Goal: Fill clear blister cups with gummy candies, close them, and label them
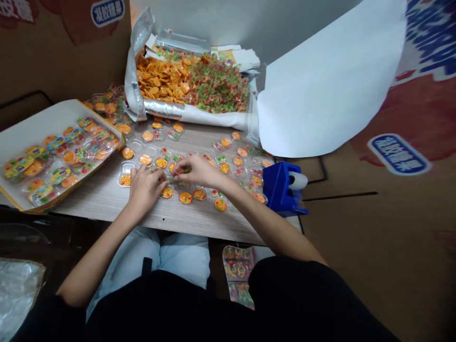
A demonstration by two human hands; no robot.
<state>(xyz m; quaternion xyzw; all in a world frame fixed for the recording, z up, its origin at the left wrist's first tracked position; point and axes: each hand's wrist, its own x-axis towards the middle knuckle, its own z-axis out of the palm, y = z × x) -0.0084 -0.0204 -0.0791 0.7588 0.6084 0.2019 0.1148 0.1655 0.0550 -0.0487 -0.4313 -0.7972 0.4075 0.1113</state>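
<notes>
Clear plastic candy trays [185, 197] lie in rows on the table, many with an orange disc-shaped candy and some with red and green gummy bits. My left hand [144, 186] rests low over the trays at the left of the rows, its fingers bent and thumb and forefinger close together; what lies between them is hidden. Just right of it, my right hand [195, 171] pinches small red and green gummy candies [185, 169] above a tray. Both hands' fingertips nearly meet over the same spot.
A foil-lined box [213, 116] behind the rows holds orange discs [160, 78] and gummy bits [219, 83]. A carton [62, 202] of filled packs stands left. A blue tape dispenser [281, 187] sits at the right edge, below a white flap [327, 85]. Large cardboard boxes [392, 228] flank the table.
</notes>
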